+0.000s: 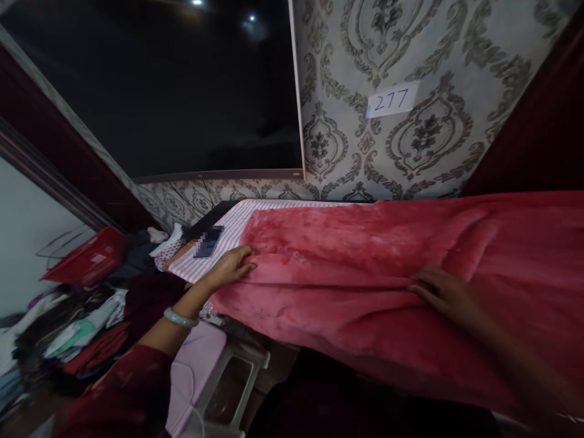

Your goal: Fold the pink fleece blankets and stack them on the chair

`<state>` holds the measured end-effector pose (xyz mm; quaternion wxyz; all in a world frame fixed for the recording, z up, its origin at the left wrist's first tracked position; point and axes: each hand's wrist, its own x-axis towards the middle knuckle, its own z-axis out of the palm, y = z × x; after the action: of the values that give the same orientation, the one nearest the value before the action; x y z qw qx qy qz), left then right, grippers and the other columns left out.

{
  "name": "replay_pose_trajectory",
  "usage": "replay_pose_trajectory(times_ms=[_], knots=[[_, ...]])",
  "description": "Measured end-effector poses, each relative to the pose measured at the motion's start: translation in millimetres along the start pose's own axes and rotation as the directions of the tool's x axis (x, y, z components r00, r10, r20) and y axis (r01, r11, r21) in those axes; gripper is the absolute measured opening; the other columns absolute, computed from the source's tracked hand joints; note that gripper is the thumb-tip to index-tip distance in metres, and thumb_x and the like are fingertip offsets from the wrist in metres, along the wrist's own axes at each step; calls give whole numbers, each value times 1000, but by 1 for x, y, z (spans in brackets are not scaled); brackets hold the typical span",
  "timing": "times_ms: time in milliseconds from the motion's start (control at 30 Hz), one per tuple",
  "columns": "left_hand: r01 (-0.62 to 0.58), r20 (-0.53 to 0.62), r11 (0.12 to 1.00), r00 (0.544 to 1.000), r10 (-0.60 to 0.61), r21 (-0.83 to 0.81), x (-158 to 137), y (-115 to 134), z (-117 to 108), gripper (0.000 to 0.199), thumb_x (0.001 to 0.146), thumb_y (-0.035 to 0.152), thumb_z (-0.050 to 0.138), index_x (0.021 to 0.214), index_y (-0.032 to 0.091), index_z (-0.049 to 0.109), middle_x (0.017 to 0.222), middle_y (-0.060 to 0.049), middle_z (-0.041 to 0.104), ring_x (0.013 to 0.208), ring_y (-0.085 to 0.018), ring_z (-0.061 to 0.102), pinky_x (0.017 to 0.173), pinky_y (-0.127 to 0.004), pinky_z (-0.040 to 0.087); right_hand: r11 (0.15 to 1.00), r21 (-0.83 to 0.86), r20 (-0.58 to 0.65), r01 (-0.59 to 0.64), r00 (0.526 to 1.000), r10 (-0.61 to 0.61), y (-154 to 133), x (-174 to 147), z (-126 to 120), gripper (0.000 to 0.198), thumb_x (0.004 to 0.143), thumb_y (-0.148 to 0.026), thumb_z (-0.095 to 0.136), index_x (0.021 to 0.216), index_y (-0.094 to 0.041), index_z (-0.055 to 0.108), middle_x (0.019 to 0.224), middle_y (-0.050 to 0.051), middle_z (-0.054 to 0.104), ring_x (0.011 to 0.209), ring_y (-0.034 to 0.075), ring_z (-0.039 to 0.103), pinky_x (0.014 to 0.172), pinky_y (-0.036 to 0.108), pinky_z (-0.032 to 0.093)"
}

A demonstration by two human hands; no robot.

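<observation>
Pinching one long fold of a plush red blanket at two places.
It lies rumpled, long axis running left to right; the left hand grips the fold near the blanket's left end, the right hand pinches it farther along. Beyond the left hand, a flat dark phone lies on striped cloth; damask-patterned wallpaper rises behind.

I'm seeing a screen hanging on patterned wallpaper, reflecting two lights; a pink stool is standing below.
</observation>
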<state>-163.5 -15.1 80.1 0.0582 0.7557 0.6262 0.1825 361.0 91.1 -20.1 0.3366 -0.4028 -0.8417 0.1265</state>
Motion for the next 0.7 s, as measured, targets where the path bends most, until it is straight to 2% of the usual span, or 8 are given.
replay_pose_trajectory(times_ms=[167, 267, 367, 600, 700], knots=[[44, -3, 998, 999, -44, -47, -11, -7, -1, 35, 84, 54, 58, 87, 20, 64, 85, -5, 66, 80, -19, 61, 75, -31, 49, 998, 36, -40, -49, 998, 50, -1, -5, 1, 57, 90, -76, 44, 82, -26, 70, 81, 9, 70, 73, 28, 68, 66, 43, 56], [202, -38, 978, 978, -204, -56, -16, -14, -5, 39, 88, 55, 46, 84, 20, 63, 87, -6, 66, 81, -19, 61, 75, -30, 47, 997, 54, -42, -56, 997, 59, -1, -5, 1, 56, 87, -78, 45, 81, -27, 69, 80, 10, 72, 72, 30, 68, 67, 45, 56], [367, -76, 930, 926, -369, -31, -16, -25, -10, 40, 89, 51, 40, 77, 20, 62, 80, -7, 66, 77, -21, 60, 72, -32, 45, 996, 51, -47, -78, 996, 80, -1, -4, 1, 50, 85, -74, 49, 80, -28, 68, 79, 9, 73, 71, 31, 69, 69, 48, 58], [568, 92, 820, 822, -562, -65, -17, -44, -5, 49, 75, 61, 60, 48, 21, 53, 50, -2, 53, 54, -18, 48, 57, -31, 32, 994, 30, -51, -106, 993, 107, -9, 0, -3, 37, 75, -61, 53, 78, -27, 67, 77, 6, 75, 72, 33, 72, 69, 48, 60], [570, 128, 805, 821, -556, -163, -19, -39, -1, 41, 66, 51, 71, 46, 20, 53, 47, 1, 48, 52, -14, 42, 54, -29, 28, 992, 46, -45, -120, 992, 122, -14, 2, -5, 34, 73, -58, 54, 77, -27, 68, 77, 7, 75, 71, 33, 72, 70, 49, 61]])
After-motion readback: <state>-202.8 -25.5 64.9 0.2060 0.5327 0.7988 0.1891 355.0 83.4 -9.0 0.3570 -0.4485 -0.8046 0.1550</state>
